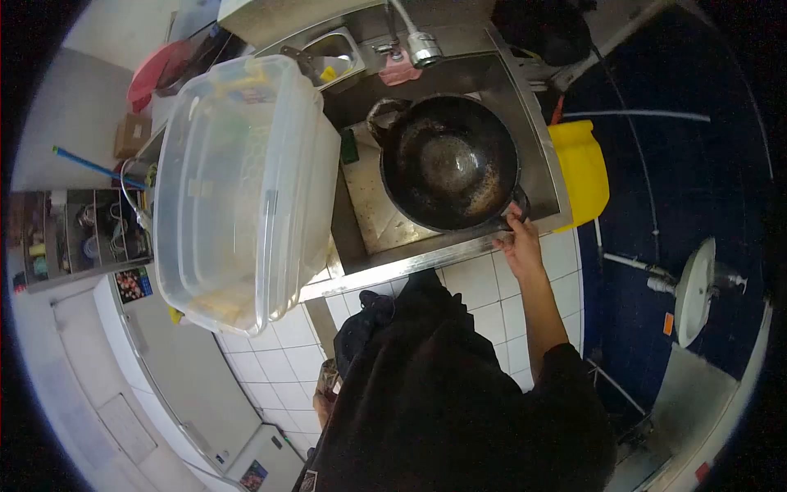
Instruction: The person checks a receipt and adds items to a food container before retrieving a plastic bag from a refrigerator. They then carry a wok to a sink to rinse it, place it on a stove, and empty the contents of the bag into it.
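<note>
One black wok (451, 160): sits within the outline of the sink (385, 228), open side up, shiny at the centre; cannot tell whether touching the bottom.
Right hand (520, 244): grips the wok's lower-right handle (520, 203) near the front rim, with fingers curled closed around it.
Left hand (322, 404): hangs low beside the black clothing (459, 394), mostly hidden; cannot tell finger opening or grip.
Clear plastic tubs (234, 197): stand nested, left of the wok.
Green pad (350, 146): lies in the sink.
Pink cloth (400, 71): rests near the faucet (425, 51).
</note>
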{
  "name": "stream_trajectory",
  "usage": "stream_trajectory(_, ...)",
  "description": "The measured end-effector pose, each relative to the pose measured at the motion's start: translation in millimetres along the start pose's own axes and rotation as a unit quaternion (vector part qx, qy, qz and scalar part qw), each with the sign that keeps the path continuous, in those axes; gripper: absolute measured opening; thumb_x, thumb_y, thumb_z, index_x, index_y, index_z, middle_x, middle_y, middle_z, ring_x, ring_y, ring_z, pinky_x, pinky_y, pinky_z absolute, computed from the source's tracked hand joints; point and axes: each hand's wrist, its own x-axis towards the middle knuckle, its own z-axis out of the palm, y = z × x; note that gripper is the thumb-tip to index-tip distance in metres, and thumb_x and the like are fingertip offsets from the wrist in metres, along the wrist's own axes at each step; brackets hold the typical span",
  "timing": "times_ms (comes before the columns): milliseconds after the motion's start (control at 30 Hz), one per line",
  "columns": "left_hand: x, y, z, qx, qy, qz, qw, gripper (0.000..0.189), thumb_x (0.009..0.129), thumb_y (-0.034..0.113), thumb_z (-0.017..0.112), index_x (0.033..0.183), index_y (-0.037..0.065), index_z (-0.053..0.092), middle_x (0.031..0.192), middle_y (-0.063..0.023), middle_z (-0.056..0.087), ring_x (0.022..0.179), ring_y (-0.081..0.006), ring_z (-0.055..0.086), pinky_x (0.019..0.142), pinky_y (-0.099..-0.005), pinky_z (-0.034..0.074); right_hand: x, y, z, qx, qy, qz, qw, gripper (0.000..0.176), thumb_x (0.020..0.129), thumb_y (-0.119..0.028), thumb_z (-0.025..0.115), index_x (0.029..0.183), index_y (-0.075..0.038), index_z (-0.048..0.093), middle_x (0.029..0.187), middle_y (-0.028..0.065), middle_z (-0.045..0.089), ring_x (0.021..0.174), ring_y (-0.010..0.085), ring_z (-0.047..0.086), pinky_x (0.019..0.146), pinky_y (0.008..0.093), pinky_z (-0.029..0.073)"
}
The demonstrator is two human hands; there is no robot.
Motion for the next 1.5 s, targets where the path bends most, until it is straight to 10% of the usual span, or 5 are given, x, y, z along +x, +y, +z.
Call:
stream_trajectory(700,147,218,70,0.359,-0.256,0.148,0.885,0.027,0.092,0.021,0.046,0.084,0.002,0.062,0.066,-0.0081,0.059,0.052,-0.0213,0.054,0.045,-0.0354,0.045,-230,229,34,0.429,0.092,-0.129,0.889,0.035,0.091,-0.015,0.06,0.125,-0.022,0.055,0.088,-0.0057,0.056,0.059,0.0073,0.045,0.064,0.0316,0.045)
stream_trajectory(1133,55,141,200,0.703,-0.468,0.354,0.401,0.025,0.089,0.02,0.048,0.083,0.001,0.064,0.066,-0.0097,0.061,0.051,-0.0224,0.056,0.043,-0.0366,0.045,-631,521,79,0.569,0.42,-0.321,0.63,0.048,0.097,-0.016,0.051,0.143,-0.025,0.04,0.067,-0.0087,0.042,0.053,0.0062,0.034,0.079,0.0357,0.042)
stream_trajectory(1267,19,56,148,0.719,-0.505,0.395,0.27,0.025,0.089,0.019,0.049,0.082,0.001,0.065,0.066,-0.0102,0.061,0.051,-0.0227,0.056,0.043,-0.037,0.046,-703,674,122,0.581,0.498,-0.366,0.53,0.051,0.097,-0.019,0.052,0.145,-0.022,0.036,0.113,-0.004,0.052,0.076,0.01,0.049,0.085,0.0401,0.042)
stream_trajectory(1300,15,36,124,0.72,-0.51,0.404,0.244,0.025,0.089,0.019,0.049,0.082,0.001,0.065,0.066,-0.0103,0.061,0.051,-0.0228,0.056,0.043,-0.0371,0.046,-739,671,143,0.62,0.536,-0.346,0.457,0.05,0.098,-0.017,0.049,0.146,-0.024,0.037,0.073,-0.0073,0.045,0.056,0.0063,0.04,0.086,0.0415,0.041)
stream_trajectory(1500,-6,-85,-27,0.696,-0.536,0.47,0.086,0.024,0.088,0.019,0.05,0.082,0.001,0.066,0.066,-0.011,0.062,0.051,-0.0233,0.057,0.042,-0.0376,0.046,-863,826,206,0.642,0.563,-0.431,0.291,0.041,0.096,-0.016,0.05,0.136,-0.023,0.044,0.078,-0.0092,0.051,0.043,0.0058,0.035,0.068,0.0328,0.047)
